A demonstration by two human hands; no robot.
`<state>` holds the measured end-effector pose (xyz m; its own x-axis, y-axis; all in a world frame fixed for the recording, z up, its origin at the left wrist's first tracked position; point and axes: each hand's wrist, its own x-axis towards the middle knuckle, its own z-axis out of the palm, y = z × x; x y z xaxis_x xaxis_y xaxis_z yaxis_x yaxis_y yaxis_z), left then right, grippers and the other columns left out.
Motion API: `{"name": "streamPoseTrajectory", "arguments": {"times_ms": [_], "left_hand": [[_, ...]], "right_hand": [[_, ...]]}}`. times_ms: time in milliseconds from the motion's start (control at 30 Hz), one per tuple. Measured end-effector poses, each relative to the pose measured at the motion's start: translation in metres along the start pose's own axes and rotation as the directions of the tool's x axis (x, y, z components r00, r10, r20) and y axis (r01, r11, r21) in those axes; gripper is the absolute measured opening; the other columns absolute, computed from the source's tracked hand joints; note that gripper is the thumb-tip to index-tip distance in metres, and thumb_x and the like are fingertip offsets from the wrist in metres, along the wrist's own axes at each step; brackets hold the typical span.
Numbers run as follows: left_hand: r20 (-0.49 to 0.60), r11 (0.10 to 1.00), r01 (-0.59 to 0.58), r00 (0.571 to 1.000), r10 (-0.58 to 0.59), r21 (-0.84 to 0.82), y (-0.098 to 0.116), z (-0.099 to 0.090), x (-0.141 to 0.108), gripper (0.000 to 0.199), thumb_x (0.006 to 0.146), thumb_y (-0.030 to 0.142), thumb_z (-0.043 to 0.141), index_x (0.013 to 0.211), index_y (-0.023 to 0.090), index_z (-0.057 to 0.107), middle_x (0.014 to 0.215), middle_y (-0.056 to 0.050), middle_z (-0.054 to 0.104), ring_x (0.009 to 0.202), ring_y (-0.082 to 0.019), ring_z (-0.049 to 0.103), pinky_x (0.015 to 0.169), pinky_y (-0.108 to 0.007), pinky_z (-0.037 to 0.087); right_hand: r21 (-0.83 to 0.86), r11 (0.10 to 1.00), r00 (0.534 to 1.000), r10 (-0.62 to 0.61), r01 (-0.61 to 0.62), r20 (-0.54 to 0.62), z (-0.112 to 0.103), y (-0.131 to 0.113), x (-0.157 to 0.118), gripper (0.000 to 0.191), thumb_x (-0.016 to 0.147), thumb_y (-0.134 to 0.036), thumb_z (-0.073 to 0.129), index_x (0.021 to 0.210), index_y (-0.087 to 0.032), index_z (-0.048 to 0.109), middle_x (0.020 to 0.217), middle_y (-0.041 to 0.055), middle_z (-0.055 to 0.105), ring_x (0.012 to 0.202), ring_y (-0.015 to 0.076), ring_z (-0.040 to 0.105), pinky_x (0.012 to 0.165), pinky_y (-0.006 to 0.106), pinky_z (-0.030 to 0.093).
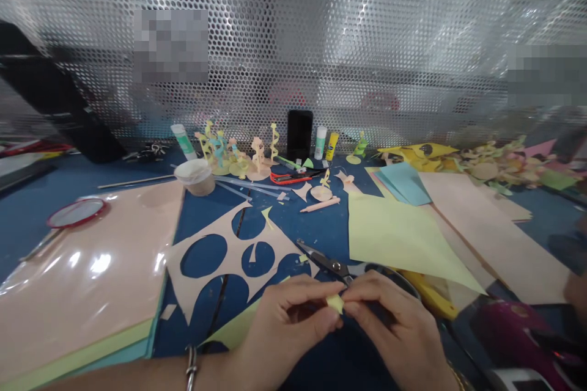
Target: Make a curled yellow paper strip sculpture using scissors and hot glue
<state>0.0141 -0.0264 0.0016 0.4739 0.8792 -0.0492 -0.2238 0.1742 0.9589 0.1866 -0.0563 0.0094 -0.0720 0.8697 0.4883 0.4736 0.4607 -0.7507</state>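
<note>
Between the fingertips of both hands is a small folded piece of yellow paper (335, 303). My left hand (293, 311) pinches it from the left, thumb below and fingers above. From the other side my right hand (389, 324) grips its right edge with thumb and forefinger. Just beyond the fingers lie scissors (326, 261), their handles partly hidden behind my right hand. A pink sheet with round holes cut out (236, 250) lies ahead to the left. Part of a yellow-green sheet (236, 324) shows under my left hand.
Paper stacks lie left (105, 275) and right (403, 232). Small paper spiral figures (258, 156), glue sticks (320, 143), a white tub (196, 177) and an upright phone (299, 134) stand at the back before a perforated metal panel (321, 43). A purple object (513, 336) sits at right.
</note>
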Motion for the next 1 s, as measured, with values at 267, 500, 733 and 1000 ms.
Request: {"name": "streamPoseTrajectory", "arguments": {"times_ms": [267,500,733,1000], "left_hand": [[-0.017,0.999,0.024,1.0,-0.024,-0.04,0.0024,0.0001,0.0001,0.033,0.069,0.014,0.079,0.099,0.028,0.076,0.078,0.001,0.07,0.071,-0.011,0.066,0.067,-0.017,0.054],[-0.019,0.974,0.123,0.991,-0.129,-0.188,0.0022,-0.0017,0.0025,0.013,0.071,0.022,0.08,0.083,0.019,0.075,0.068,0.001,0.072,0.062,-0.01,0.069,0.062,-0.016,0.054],[-0.025,0.98,0.086,0.995,-0.092,-0.179,0.0004,-0.002,0.0017,0.02,0.071,0.023,0.08,0.091,0.022,0.074,0.074,0.001,0.072,0.067,-0.011,0.07,0.067,-0.02,0.056],[-0.042,0.983,0.123,0.991,-0.129,-0.139,0.0054,-0.0008,0.0025,0.021,0.065,0.026,0.084,0.082,0.019,0.075,0.071,-0.001,0.075,0.066,-0.012,0.069,0.066,-0.019,0.054]], "right_hand": [[-0.034,0.999,1.0,-0.008,0.009,0.008,0.0003,0.0001,-0.0029,0.011,0.086,-0.013,0.06,0.08,-0.022,0.062,0.074,-0.0036,0.063,0.069,0.0091,0.063,0.065,0.016,0.051],[-0.018,1.0,1.0,0.014,-0.014,-0.009,-0.0037,0.0013,-0.0026,0.01,0.086,-0.014,0.061,0.085,-0.024,0.065,0.078,-0.003,0.066,0.07,0.0092,0.064,0.064,0.015,0.051],[0.032,0.999,0.999,0.029,-0.029,0.016,-0.004,0.001,0.0015,0.011,0.085,-0.014,0.063,0.084,-0.024,0.068,0.076,-0.0034,0.067,0.069,0.0088,0.064,0.064,0.015,0.051],[0.019,0.999,0.999,0.033,-0.033,-0.02,-0.003,0.0009,-0.0003,0.009,0.083,-0.015,0.066,0.082,-0.024,0.068,0.074,-0.0027,0.068,0.066,0.0104,0.065,0.061,0.016,0.053]]}}
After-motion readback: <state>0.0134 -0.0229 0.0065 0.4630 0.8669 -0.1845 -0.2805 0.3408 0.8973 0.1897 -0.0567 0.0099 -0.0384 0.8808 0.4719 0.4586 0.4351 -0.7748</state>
